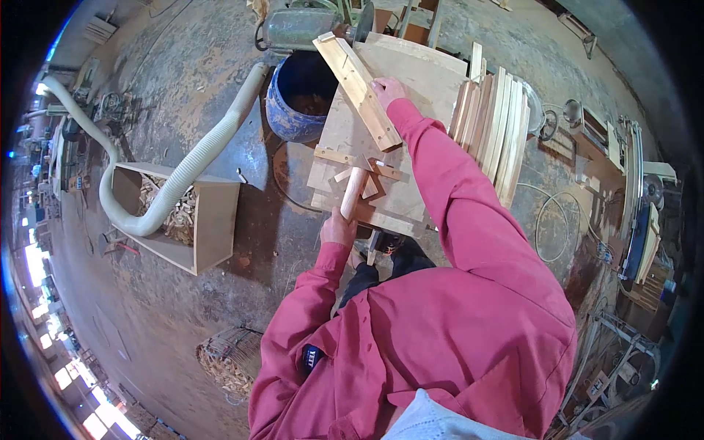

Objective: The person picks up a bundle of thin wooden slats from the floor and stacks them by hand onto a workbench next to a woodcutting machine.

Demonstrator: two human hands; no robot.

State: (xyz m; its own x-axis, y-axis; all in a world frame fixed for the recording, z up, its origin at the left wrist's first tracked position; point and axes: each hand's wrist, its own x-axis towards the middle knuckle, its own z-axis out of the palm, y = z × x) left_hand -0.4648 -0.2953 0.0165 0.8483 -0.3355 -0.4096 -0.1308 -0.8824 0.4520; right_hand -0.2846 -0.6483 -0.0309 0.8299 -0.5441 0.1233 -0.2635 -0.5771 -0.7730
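My left hand is closed round the near end of a short pale wooden piece, whose far end lies among small wood offcuts on the work table. Farther out, my right hand rests at the right edge of a long wooden board that lies slantwise across the table. The fingers of my right hand are partly hidden, so their grip on the board is unclear. A narrow wooden strip crosses the table between the board and the offcuts.
Beside the table stands a blue barrel. A stack of wooden strips lies at the right. On the left, a white hose runs over an open box of wood scraps. A wire basket sits on the floor.
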